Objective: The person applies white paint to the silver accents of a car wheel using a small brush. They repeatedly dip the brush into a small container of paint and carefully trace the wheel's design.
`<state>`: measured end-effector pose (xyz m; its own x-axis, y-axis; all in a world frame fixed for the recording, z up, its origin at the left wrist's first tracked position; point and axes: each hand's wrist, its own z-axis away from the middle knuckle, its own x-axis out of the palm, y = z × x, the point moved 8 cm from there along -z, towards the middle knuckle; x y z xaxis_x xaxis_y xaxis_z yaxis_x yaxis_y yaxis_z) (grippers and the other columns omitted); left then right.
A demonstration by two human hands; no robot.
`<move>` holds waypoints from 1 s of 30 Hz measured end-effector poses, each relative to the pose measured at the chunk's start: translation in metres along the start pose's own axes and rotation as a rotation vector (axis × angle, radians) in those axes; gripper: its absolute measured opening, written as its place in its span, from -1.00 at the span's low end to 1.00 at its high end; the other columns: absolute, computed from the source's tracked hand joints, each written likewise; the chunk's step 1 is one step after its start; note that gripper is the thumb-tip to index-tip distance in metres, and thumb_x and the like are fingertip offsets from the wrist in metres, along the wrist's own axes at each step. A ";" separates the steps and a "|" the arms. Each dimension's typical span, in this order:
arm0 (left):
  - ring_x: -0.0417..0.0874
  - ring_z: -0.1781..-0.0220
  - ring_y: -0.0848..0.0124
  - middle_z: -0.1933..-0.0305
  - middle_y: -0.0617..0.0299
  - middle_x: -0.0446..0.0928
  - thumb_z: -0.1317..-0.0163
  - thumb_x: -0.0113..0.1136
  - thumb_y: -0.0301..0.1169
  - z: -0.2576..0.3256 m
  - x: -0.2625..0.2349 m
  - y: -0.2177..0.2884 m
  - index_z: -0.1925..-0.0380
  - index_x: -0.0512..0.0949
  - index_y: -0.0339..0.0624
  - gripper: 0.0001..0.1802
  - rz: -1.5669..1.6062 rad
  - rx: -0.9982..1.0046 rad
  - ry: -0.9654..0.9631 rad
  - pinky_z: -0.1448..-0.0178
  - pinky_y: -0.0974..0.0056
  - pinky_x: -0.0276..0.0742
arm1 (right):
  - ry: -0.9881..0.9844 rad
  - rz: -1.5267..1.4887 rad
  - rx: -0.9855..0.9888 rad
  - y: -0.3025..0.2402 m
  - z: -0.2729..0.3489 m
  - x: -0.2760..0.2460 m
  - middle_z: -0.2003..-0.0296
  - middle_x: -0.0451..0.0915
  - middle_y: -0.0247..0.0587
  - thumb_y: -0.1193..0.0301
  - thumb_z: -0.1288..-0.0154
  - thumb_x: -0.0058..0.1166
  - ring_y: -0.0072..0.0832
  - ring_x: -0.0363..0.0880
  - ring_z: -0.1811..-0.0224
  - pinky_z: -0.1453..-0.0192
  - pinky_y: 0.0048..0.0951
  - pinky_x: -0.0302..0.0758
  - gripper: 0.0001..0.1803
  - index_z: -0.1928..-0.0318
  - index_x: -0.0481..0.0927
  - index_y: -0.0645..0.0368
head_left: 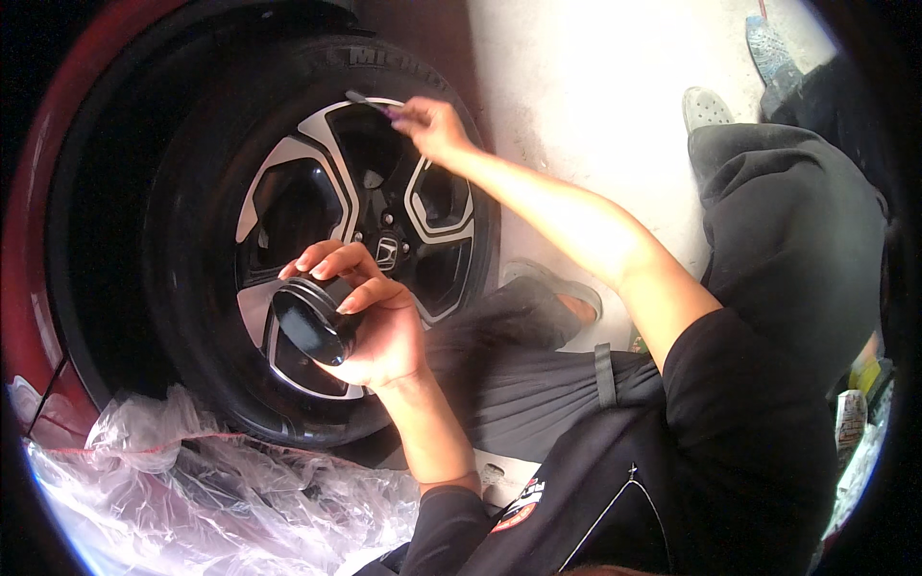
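The black short-sleeved shirt lay nearest, filling much of the lower edge. Beyond it, the 2 hands were well apart, each clamped on 1 thing. The left hand curled its fingers round the side of 1 round black container, raised in front of the wheel, probably to have it within reach of the brush. Its glossy face tilted toward the camera; whether that was a mouth or a base could not be told. The right hand pinched 1 slim brush by its purple handle, the head at the upper border between the 1 tyre and the black-and-silver alloy rim; such a fingertip grip seemed suited to fine control along a narrow edge. Clear plastic sheeting was bunched beneath the red bodywork, perhaps as a guard, and 1 perforated grey clog stood on the floor.
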<state>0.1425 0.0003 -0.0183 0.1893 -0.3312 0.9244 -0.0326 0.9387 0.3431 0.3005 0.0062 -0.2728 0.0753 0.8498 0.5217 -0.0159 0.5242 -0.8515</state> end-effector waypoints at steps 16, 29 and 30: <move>0.59 -0.05 0.46 -0.03 0.30 0.53 -0.18 0.37 -0.40 0.005 0.002 0.002 0.04 0.60 -0.02 -0.68 -0.024 -0.003 -0.043 0.12 0.26 0.79 | 0.051 -0.178 -0.012 -0.015 -0.029 0.000 0.28 0.76 -0.30 0.47 -0.35 0.30 -0.66 0.62 0.26 0.09 -0.46 0.52 -0.79 0.02 0.72 0.14; 0.59 -0.05 0.46 -0.02 0.31 0.54 -0.20 0.36 -0.39 0.005 0.001 0.007 0.05 0.60 -0.03 -0.70 -0.038 0.000 -0.031 0.12 0.25 0.80 | -0.122 0.074 -0.088 -0.018 -0.007 0.016 0.14 0.78 -0.23 0.50 -0.33 0.30 -0.61 0.68 0.02 -0.15 -0.41 0.54 -0.80 0.04 0.74 0.10; 0.59 -0.05 0.46 -0.03 0.31 0.54 -0.19 0.36 -0.39 0.004 0.000 0.007 0.06 0.60 -0.03 -0.70 -0.039 0.010 -0.021 0.12 0.24 0.80 | -0.131 -0.029 -0.045 -0.012 -0.008 0.020 0.14 0.78 -0.24 0.49 -0.31 0.31 -0.60 0.69 0.03 -0.13 -0.42 0.55 -0.80 0.05 0.74 0.09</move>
<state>0.1384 0.0061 -0.0150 0.1704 -0.3697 0.9134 -0.0354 0.9240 0.3807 0.3103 0.0163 -0.2533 -0.0562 0.8359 0.5460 0.0295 0.5480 -0.8360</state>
